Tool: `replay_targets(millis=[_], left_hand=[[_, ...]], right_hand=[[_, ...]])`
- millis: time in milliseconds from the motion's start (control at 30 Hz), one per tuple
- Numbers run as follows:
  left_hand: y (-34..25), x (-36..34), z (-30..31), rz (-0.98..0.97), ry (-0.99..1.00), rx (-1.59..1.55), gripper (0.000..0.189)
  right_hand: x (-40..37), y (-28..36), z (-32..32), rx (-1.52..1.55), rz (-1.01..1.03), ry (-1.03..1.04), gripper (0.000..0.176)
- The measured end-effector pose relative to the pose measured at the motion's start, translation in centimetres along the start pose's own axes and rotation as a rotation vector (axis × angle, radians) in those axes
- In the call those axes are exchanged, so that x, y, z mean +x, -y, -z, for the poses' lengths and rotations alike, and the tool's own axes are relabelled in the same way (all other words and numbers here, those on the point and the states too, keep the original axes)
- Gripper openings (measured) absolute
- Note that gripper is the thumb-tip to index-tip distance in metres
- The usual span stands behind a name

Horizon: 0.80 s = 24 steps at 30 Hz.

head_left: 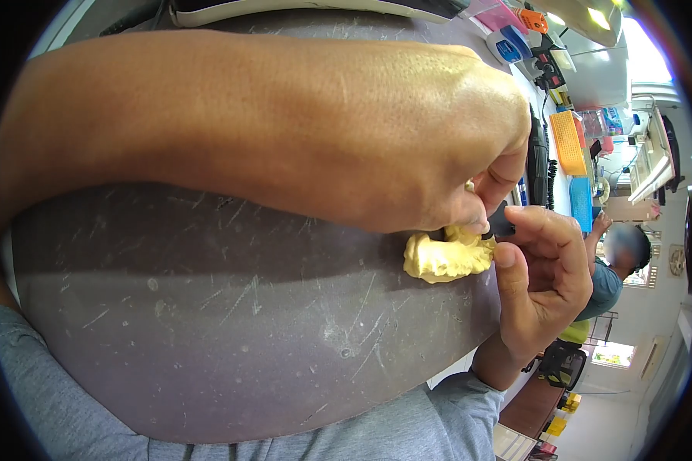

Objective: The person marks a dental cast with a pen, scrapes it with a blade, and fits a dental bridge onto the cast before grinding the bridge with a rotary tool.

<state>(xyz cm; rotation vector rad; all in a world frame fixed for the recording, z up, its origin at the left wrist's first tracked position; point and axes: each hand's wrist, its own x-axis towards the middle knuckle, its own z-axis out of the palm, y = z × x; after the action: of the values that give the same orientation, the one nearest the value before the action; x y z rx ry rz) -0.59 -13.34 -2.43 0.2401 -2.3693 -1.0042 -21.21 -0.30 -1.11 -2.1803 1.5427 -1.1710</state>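
A yellow, horseshoe-shaped dental cast (447,260) with a bumpy, tooth-like edge is held just over the grey board. My left hand (469,131) reaches across from the left, back up, its thumb and fingers pinched together at the cast's upper edge. A small pale tip shows between those fingers; what it belongs to is hidden. My right hand (550,280) curls in from the lower right, with its thumb tip against the cast's right end. Its other fingers bend behind, partly out of sight. Something dark (503,223) sits between the two hands.
The scratched grey board (207,330) spans the area before me. Beyond my hands stand a black handpiece (539,157) with a coiled cord, an orange basket (567,143), a blue basket (581,202) and a blue-white tub (509,46). Another person (607,288) is farther off.
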Motion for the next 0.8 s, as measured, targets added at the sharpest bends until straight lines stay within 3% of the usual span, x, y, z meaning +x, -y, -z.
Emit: replay_targets(millis=[533,633,800], left_hand=[[1.8,-0.9,1.4,-0.499,-0.164,0.42,0.021],[1.6,-1.1,1.2,-0.469,-0.164,0.41,0.021],[0.5,-0.3,-0.3,-0.091,-0.102,0.073,0.019]], right_hand=[[0.0,0.1,0.1,0.007,-0.006,0.018,0.03],[-0.1,0.0,0.2,-0.008,-0.006,0.024,0.029],[0.0,-0.1,0.0,0.006,-0.008,0.001,0.026]])
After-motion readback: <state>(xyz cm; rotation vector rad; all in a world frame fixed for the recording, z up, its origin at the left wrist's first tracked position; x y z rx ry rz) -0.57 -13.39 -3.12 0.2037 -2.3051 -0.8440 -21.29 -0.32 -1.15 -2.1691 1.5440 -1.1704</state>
